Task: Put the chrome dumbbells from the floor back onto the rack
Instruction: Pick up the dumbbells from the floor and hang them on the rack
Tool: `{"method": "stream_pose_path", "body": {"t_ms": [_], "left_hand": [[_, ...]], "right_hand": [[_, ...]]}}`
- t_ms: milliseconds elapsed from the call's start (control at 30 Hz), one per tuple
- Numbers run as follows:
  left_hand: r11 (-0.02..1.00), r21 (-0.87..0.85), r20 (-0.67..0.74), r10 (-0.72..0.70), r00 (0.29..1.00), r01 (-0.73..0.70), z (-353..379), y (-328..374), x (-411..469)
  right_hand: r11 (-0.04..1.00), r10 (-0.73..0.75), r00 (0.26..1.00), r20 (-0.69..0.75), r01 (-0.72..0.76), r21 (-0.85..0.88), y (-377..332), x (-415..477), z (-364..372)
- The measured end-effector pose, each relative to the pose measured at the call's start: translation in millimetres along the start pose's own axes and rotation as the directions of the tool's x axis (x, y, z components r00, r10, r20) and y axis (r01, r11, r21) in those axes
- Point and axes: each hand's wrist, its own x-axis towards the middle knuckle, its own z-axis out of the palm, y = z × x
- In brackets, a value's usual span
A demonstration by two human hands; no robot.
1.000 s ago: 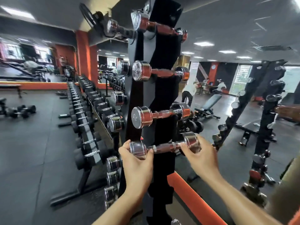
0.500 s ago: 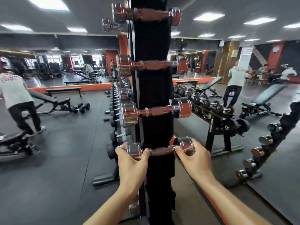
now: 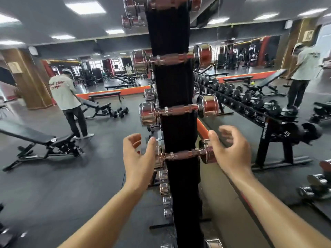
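Observation:
A tall black vertical rack (image 3: 176,86) fills the middle of the view. A small chrome dumbbell (image 3: 184,154) lies across it at hand height. My left hand (image 3: 138,158) is open just left of its left head, fingers spread. My right hand (image 3: 231,153) is open beside the right head, thumb close to it. Larger chrome dumbbells (image 3: 179,110) rest on the pegs above, and smaller chrome heads (image 3: 165,197) show below on the rack's left side.
A person (image 3: 69,102) stands by an incline bench (image 3: 35,138) at left. A long rack of black dumbbells (image 3: 259,104) runs along the mirror wall at right, where another person (image 3: 302,76) stands. More chrome dumbbells (image 3: 315,187) sit low at far right.
Both hands have let go of the small chrome dumbbell's heads and opened; it now rests on the rack. The view has swung left around the rack.

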Motion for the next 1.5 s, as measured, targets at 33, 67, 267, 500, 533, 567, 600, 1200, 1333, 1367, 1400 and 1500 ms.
{"method": "stream_pose_path", "body": {"t_ms": [33, 67, 267, 500, 533, 567, 600, 1200, 1333, 1367, 1400, 1500], "left_hand": [[1.000, -0.019, -0.013, 0.022, 1.000, -0.022, -4.2, 7.0, 3.5], [0.998, -0.042, -0.018, 0.043, 0.999, -0.044, -8.5, 14.6, 7.2], [0.976, -0.140, 0.016, 0.171, 0.985, -0.168, -46.6, 53.3, 27.6], [0.930, -0.226, 0.004, 0.298, 0.955, -0.289, -136.1, 68.4, 59.3], [0.924, -0.235, 0.004, 0.313, 0.950, -0.303, -155.9, 68.0, 63.5], [0.917, -0.242, 0.007, 0.328, 0.945, -0.316, -177.7, 67.0, 67.9], [0.913, -0.245, 0.013, 0.341, 0.940, -0.327, -200.0, 65.1, 72.8], [0.982, 0.035, 0.040, 0.182, 0.982, -0.184, -589.7, -57.4, 160.5], [0.991, 0.067, -0.058, 0.120, 0.991, -0.116, -641.6, -91.7, 171.1], [0.991, 0.086, -0.078, 0.105, 0.991, -0.098, -654.4, -99.4, 174.0], [0.991, 0.108, -0.094, 0.093, 0.991, -0.083, -667.1, -105.8, 177.4], [0.985, 0.160, -0.110, 0.082, 0.991, -0.064, -702.3, -122.8, 194.8]], "right_hand": [[0.999, -0.036, 0.999, -0.036, 0.037, 0.027, -4.9, 3.6, -2.0], [0.995, -0.078, 0.995, -0.069, 0.082, 0.050, -10.9, 7.5, -3.5], [0.957, -0.251, 0.951, -0.181, 0.272, 0.098, -54.6, 16.5, -7.8], [0.835, -0.522, 0.800, -0.296, 0.550, 0.014, -127.6, -20.9, 18.8], [0.807, -0.566, 0.773, -0.287, 0.590, -0.002, -141.0, -31.7, 29.8], [0.781, -0.604, 0.752, -0.264, 0.625, -0.007, -156.6, -43.4, 42.3], [0.760, -0.632, 0.741, -0.228, 0.650, 0.005, -174.0, -55.0, 55.8], [0.923, -0.294, 0.855, 0.428, 0.137, 0.360, -403.2, -268.9, 396.9], [0.911, -0.300, 0.821, 0.485, 0.097, 0.400, -428.8, -308.6, 474.6], [0.910, -0.299, 0.811, 0.502, 0.083, 0.406, -437.3, -316.8, 493.4], [0.908, -0.296, 0.803, 0.518, 0.069, 0.413, -446.7, -324.4, 510.8], [0.902, -0.306, 0.782, 0.543, 0.056, 0.428, -474.2, -345.2, 558.8]]}}
